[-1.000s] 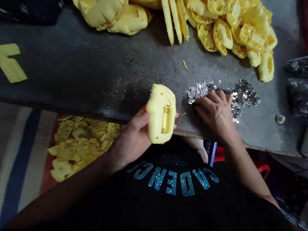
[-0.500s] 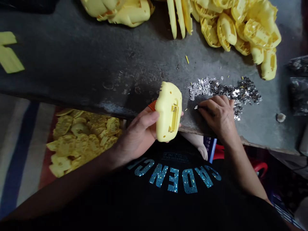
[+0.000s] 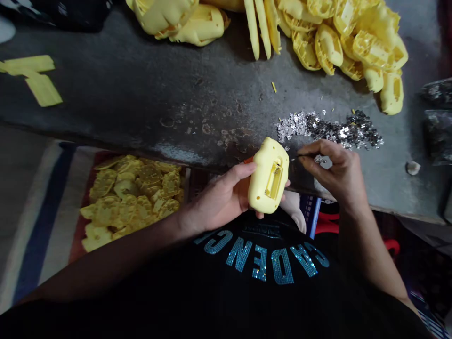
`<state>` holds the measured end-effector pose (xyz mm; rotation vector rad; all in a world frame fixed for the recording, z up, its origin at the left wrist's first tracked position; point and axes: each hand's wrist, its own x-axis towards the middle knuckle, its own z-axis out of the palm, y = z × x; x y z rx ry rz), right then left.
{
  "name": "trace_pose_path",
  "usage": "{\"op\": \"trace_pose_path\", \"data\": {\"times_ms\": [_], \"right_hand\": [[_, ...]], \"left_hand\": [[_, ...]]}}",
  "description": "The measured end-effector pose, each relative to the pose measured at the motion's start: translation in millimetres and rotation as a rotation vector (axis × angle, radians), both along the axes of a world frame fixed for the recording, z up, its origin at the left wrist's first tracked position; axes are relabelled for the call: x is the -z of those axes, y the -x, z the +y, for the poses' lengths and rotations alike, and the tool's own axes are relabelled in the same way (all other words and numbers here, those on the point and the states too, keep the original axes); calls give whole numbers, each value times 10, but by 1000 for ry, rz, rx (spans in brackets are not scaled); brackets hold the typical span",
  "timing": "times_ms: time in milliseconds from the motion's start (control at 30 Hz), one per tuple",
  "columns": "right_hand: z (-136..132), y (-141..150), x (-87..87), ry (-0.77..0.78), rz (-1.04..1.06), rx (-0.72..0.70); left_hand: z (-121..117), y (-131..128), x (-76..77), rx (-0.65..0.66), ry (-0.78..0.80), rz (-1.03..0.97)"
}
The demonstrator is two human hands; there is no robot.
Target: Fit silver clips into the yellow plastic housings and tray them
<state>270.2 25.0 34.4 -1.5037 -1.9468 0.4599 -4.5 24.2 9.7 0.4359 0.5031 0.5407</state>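
Note:
My left hand (image 3: 222, 197) grips a yellow plastic shell (image 3: 268, 175) with a rectangular slot in its face, held just past the table's near edge. My right hand (image 3: 334, 172) is lifted off the table right beside the shell, its thumb and fingers pinched on a small metal piece that is too small to name. A scattered heap of small shiny metal parts (image 3: 332, 129) lies on the dark table (image 3: 141, 103) just beyond my right hand.
A pile of yellow plastic shells (image 3: 353, 42) fills the far right of the table, with more (image 3: 176, 19) at the far middle. Flat yellow strips (image 3: 38, 77) lie far left. A bin of yellow parts (image 3: 130, 197) sits below the table edge. Dark bags (image 3: 438, 122) lie at right.
My right hand has left the metal heap and pinched a small piece, lifting toward the shell. My left hand has brought the shell a little right and nearer to me.

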Motion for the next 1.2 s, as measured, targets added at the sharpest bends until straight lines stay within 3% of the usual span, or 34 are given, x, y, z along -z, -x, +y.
{"op": "trace_pose_path", "data": {"times_ms": [100,300,433,933,1200], "right_hand": [[12,-21,35,-49,-102,56],[-194,39,-138,32,296,-114],[-297,145,-284,74,364,-212],[-398,271,-502,-43,89,-229],[-450,346,-551,-82,-131,-157]], "left_hand": [[-17,-5,7,-19,-11,-17],[-78,-34,-20,29,-33,-29],[-135,-75,-44,65,-54,-41],[-252,-119,-82,131,-53,-128],[-271,-127,-56,111,-43,-79]]}}
